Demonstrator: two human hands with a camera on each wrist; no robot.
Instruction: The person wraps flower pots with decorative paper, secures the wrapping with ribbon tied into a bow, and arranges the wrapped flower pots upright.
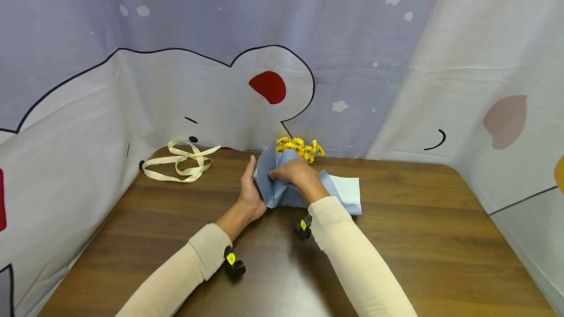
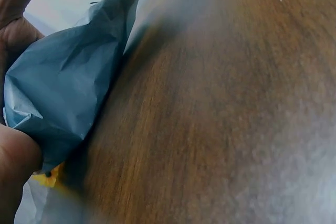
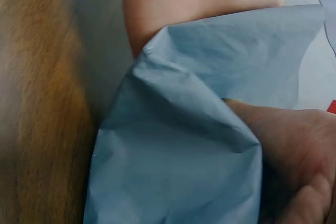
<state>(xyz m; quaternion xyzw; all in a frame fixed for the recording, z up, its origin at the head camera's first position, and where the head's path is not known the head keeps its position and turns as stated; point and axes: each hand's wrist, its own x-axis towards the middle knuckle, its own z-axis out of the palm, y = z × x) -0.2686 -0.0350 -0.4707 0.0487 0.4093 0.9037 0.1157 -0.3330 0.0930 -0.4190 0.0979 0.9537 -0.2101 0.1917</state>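
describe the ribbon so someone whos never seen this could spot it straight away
Start with the brown wooden table and go to its far left corner, left of the person's left hand. There a cream ribbon lies in loose loops. Unlike the blue-grey wrapping paper and yellow flowers to its right, it is a long, narrow strip lying untouched.

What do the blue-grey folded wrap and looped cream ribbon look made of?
Blue-grey folded wrap: matte, probably paper or thin plastic; it holds crisp creases. Looped cream ribbon: likely fabric, as its flat band curls loosely; finish unclear.
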